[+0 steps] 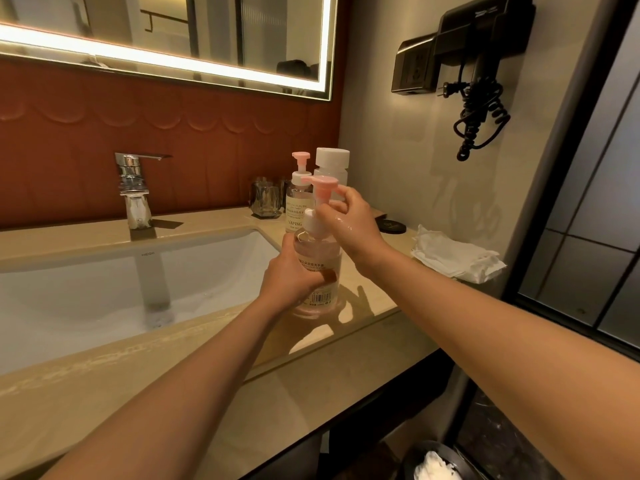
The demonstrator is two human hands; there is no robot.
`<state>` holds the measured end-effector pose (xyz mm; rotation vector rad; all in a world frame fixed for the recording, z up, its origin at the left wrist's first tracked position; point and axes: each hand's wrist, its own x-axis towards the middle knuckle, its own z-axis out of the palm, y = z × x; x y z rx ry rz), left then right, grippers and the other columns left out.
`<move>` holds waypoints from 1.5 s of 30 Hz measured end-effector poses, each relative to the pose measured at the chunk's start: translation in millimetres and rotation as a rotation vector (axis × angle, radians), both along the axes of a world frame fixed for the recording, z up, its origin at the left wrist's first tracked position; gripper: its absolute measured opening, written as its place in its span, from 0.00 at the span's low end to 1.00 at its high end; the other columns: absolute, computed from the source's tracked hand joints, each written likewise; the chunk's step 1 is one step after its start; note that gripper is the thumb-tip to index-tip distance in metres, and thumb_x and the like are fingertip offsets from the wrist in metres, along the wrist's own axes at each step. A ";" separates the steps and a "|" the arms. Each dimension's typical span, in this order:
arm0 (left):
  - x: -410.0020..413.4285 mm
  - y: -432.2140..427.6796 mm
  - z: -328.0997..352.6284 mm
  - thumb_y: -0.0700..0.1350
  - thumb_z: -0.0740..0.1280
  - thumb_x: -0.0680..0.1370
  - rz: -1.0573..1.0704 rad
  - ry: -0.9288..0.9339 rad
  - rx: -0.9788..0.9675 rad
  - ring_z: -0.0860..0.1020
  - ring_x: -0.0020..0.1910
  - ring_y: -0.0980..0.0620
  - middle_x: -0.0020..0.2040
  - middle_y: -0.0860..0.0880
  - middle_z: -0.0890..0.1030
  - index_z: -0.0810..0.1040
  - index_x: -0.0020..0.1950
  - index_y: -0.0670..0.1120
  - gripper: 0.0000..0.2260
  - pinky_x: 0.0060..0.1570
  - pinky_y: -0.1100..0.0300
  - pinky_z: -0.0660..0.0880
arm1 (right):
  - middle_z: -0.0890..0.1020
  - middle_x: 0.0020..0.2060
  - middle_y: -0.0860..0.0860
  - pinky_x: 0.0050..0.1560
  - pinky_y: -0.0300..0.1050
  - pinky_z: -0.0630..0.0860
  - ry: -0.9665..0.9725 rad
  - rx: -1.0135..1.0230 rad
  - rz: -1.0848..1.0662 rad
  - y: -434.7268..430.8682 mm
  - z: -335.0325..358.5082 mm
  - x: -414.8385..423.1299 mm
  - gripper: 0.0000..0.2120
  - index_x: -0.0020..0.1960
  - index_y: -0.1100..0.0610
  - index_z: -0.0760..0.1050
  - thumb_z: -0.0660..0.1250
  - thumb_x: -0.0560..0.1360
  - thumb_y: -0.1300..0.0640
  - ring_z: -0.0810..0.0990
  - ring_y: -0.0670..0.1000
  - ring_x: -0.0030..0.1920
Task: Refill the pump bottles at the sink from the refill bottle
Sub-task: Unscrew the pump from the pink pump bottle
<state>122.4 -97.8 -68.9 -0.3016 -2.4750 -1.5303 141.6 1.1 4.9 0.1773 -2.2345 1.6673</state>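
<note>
A clear pump bottle (320,263) with pale pink liquid stands on the beige counter (360,299) right of the sink (114,285). My left hand (291,277) grips its body from the left. My right hand (349,220) holds its pink-and-white pump head (320,194) at the bottle's neck. Behind it stands a second clear pump bottle (298,199) with a pink pump and a "YAPING" label. A white refill bottle (331,166) with a wide white cap stands just behind that, against the wall corner.
A chrome tap (135,188) rises behind the basin. Dark glass tumblers (266,200) sit at the back of the counter, a black round lid (392,225) and crumpled white tissue (453,256) to the right. A hair dryer (485,53) hangs on the wall. A bin (438,462) stands below.
</note>
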 end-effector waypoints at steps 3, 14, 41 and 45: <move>-0.2 0.7 0.3 0.46 0.77 0.66 0.003 -0.003 0.004 0.75 0.60 0.45 0.63 0.48 0.75 0.60 0.69 0.50 0.37 0.58 0.47 0.74 | 0.71 0.64 0.53 0.54 0.44 0.70 0.029 0.087 -0.105 -1.3 -0.8 -0.3 0.29 0.67 0.56 0.64 0.69 0.72 0.45 0.71 0.52 0.62; 0.1 1.5 0.2 0.46 0.77 0.66 -0.004 -0.017 0.015 0.75 0.61 0.45 0.64 0.48 0.74 0.59 0.69 0.50 0.37 0.58 0.47 0.74 | 0.75 0.61 0.54 0.62 0.53 0.72 0.019 0.099 0.006 -4.4 -0.2 4.0 0.20 0.66 0.58 0.69 0.66 0.76 0.56 0.73 0.54 0.62; -4.0 2.0 -5.5 0.49 0.77 0.66 0.026 -0.020 0.003 0.76 0.59 0.45 0.64 0.48 0.75 0.58 0.70 0.52 0.39 0.57 0.47 0.75 | 0.76 0.58 0.54 0.61 0.53 0.72 -0.035 -0.005 -0.089 -13.3 -0.9 0.8 0.20 0.64 0.57 0.69 0.68 0.73 0.61 0.74 0.54 0.59; -2.3 0.5 -4.2 0.47 0.77 0.66 -0.015 -0.021 0.029 0.76 0.60 0.45 0.64 0.47 0.75 0.58 0.70 0.51 0.39 0.59 0.47 0.74 | 0.73 0.61 0.54 0.58 0.49 0.70 -0.024 -0.001 0.007 -6.7 2.5 1.7 0.25 0.69 0.56 0.65 0.67 0.73 0.61 0.72 0.52 0.60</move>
